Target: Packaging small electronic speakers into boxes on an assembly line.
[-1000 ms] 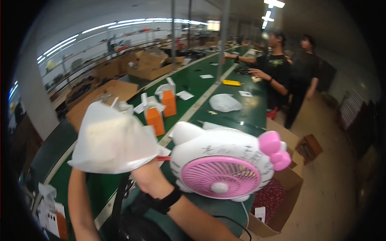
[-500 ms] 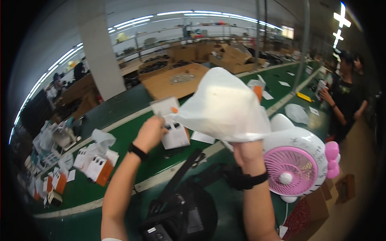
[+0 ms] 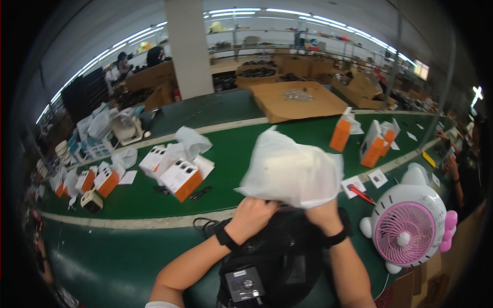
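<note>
A translucent white plastic bag (image 3: 292, 169) with a pale, blurred item inside is held up in front of me, above the black backpack (image 3: 298, 256). My left hand (image 3: 253, 218) is closed at the bag's lower left edge, fingers curled in. At the lower right, my right hand (image 3: 324, 215) supports the bag, its fingers hidden by the plastic. What the item in the bag is, I cannot make out. Both wrists wear black bands.
Orange and white boxes (image 3: 181, 178) stand on the green conveyor belt (image 3: 231, 154), with black cables (image 3: 200, 193) beside them. A pink and white fan (image 3: 405, 236) stands at right, near a red-handled tool (image 3: 362, 194). Beyond the belt lies a cardboard tray (image 3: 298, 102).
My left hand has left the open orange and white box and moved to the bag's lower edge. The bag is lower, over the backpack. The view has swung left.
</note>
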Tool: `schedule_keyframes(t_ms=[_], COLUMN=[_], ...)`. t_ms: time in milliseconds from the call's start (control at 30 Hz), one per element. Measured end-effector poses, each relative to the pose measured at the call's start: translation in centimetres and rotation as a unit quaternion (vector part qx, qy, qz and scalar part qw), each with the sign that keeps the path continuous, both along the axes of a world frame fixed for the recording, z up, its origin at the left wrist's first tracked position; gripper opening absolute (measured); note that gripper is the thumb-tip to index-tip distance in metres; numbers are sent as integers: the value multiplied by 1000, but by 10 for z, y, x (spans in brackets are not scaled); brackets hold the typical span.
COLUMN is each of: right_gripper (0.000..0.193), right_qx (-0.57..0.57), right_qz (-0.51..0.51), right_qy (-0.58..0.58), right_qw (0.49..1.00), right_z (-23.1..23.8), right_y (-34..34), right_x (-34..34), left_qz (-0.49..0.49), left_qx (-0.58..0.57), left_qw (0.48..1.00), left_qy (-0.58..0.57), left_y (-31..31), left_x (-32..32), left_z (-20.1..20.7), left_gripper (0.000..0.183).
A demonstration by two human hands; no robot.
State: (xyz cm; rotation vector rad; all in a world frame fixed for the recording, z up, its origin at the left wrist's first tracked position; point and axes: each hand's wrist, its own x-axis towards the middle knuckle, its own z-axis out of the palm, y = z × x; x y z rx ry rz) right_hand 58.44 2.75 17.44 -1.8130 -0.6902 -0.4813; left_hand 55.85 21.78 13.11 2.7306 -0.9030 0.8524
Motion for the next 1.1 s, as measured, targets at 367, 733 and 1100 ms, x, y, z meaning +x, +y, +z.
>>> schedule_keyframes(t_ms=[367, 733, 1100], right_gripper=[44, 33, 22], right_qx=[-327, -31, -9], right_qz=[0, -71, -76], right_qy=[0, -16, -27], right_qw=[945, 997, 997], right_z=[40, 88, 89], right_y=[22, 17, 10], right_x=[0, -51, -65], left_qz=[20, 42, 198], left_qx=[-201, -84, -386], left_qw=[979, 993, 901], left_qy=[-17, -66, -20], left_y=[10, 4, 213], left_x=[1, 96, -17], left_z=[-9, -13, 83], left_gripper=[60, 26, 36])
